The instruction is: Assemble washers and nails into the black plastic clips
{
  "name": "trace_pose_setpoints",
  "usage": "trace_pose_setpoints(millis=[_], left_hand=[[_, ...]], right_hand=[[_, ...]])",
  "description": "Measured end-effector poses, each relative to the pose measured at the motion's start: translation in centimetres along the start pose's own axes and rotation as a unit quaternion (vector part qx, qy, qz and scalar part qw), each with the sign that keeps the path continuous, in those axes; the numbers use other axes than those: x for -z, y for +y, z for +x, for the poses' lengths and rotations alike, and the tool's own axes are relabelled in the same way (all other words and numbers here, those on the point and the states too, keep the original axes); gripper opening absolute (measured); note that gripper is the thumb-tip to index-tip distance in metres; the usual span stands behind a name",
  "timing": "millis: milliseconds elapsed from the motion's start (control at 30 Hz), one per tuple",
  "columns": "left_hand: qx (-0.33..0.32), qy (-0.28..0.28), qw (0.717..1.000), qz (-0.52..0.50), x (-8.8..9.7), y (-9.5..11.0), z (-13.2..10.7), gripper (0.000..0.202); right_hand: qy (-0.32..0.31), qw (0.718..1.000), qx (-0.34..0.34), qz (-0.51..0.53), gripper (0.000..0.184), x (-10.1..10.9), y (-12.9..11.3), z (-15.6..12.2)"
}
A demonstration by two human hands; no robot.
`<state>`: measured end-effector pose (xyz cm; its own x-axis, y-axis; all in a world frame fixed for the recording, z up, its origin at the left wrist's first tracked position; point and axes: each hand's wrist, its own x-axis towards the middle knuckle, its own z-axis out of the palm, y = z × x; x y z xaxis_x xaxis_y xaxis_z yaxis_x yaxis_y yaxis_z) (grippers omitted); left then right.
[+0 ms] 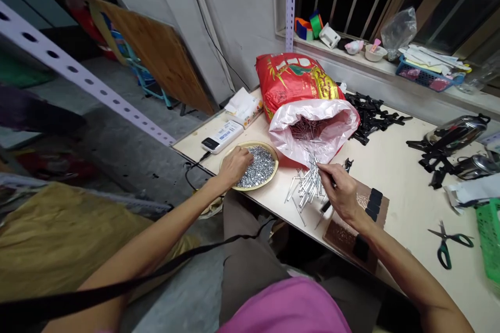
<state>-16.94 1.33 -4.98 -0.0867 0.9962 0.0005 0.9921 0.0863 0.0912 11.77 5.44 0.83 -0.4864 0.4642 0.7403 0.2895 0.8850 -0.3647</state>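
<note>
My left hand (pixel 235 165) rests in a round gold-rimmed dish (pixel 269 179) full of small silvery metal pieces (pixel 261 164), fingers curled down into them. My right hand (pixel 340 191) is beside a loose pile of long metal pins (pixel 308 184) on the table, its fingers pinched on a pin at the pile's upper edge. A dark tool lies under that hand. Behind the pins, a red printed bag with a white plastic liner (pixel 312 114) lies open on its side, with more pins inside.
A brown board with black pads (pixel 351 229) lies under my right wrist. Black plastic parts (pixel 371 114) lie behind the bag, green-handled scissors (pixel 449 242) and a green basket (pixel 490 239) to the right, a white power bank (pixel 222 136) to the left. The table edge runs diagonally before me.
</note>
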Motion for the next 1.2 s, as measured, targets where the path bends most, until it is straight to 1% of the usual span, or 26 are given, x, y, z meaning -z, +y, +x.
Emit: trace_pose_setpoints(millis=[133, 300, 400, 500, 567, 600, 700, 800, 867, 933, 1000, 1200], left_hand=[[-0.028, 0.043, 0.999, 0.012, -1.3, -0.3, 0.4, 0.026], [-0.055, 0.033, 0.998, -0.006, -1.3, -0.7, 0.6, 0.024], [-0.038, 0.041, 0.997, -0.049, -1.1, -0.7, 0.7, 0.024], [-0.01, 0.067, 0.99, -0.124, -0.9, -0.9, 0.7, 0.022], [0.016, 0.089, 0.976, -0.198, -0.7, -1.0, 0.6, 0.021], [0.033, 0.098, 0.965, -0.242, -0.5, -0.9, 0.5, 0.021], [0.079, 0.12, 0.917, -0.372, 0.0, -0.1, -0.3, 0.024], [0.087, 0.15, 0.873, -0.457, 0.6, 1.2, -1.5, 0.029], [0.082, 0.167, 0.852, -0.489, 0.9, 1.9, -2.1, 0.03], [0.077, 0.176, 0.839, -0.51, 1.2, 2.5, -2.3, 0.029], [0.071, 0.178, 0.831, -0.522, 1.4, 2.9, -2.4, 0.027], [0.07, 0.186, 0.825, -0.53, 1.3, 3.1, -1.9, 0.027]], right_hand=[[-0.033, 0.997, -0.066, -0.004, 0.019, 0.2, 0.1, -0.2], [-0.052, 0.991, -0.122, 0.027, 0.02, -0.6, 0.0, -0.2], [-0.066, 0.987, -0.137, 0.045, 0.021, -1.8, 0.1, 0.0], [-0.091, 0.983, -0.151, 0.054, 0.021, -3.4, 0.4, 0.2], [-0.119, 0.978, -0.159, 0.058, 0.023, -4.6, 0.4, 0.4], [-0.134, 0.976, -0.16, 0.06, 0.025, -5.3, 0.3, 0.5], [-0.175, 0.971, -0.151, 0.068, 0.03, -7.2, -0.2, 1.0], [-0.209, 0.966, -0.138, 0.069, 0.036, -8.5, -0.8, 1.4], [-0.227, 0.963, -0.131, 0.068, 0.04, -9.0, -1.1, 1.5], [-0.235, 0.961, -0.127, 0.068, 0.042, -9.2, -1.3, 1.7], [-0.235, 0.962, -0.125, 0.068, 0.042, -9.2, -1.3, 1.7], [-0.232, 0.961, -0.134, 0.062, 0.041, -9.7, -0.9, 1.9]])
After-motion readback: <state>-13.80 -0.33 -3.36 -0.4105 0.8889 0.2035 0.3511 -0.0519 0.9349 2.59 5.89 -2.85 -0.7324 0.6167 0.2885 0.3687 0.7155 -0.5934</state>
